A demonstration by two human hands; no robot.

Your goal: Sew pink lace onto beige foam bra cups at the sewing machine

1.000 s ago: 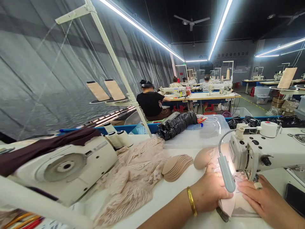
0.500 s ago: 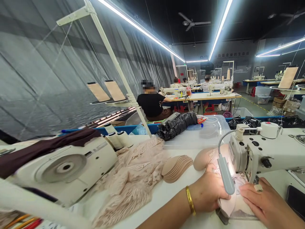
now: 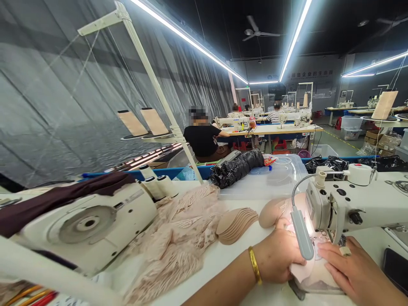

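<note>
At the right, my left hand [image 3: 279,254] is closed on a pale beige bra piece [image 3: 301,272], which passes under the head of a white sewing machine [image 3: 360,204]. Beyond that hand, a rounded beige bra cup [image 3: 270,213] with lace trim lies on the table. My right hand [image 3: 349,264] rests on the fabric right of the needle area, fingers stretched flat and pressing down. A grey lamp [image 3: 302,236] on a bent neck lights the spot and partly hides my left fingers and the fabric.
Stacked beige pads [image 3: 237,225] and heaped beige lace fabric [image 3: 181,238] lie left of my hands. Farther left is another machine head [image 3: 92,225]. A clear plastic lid [image 3: 274,178] bears a black bag [image 3: 237,168]. A dark phone-like object [image 3: 395,265] lies right.
The fabric's near flap below my left hand has shifted slightly left and up. My right fingers have slid a little left. Both hands stay beside the machine head.
</note>
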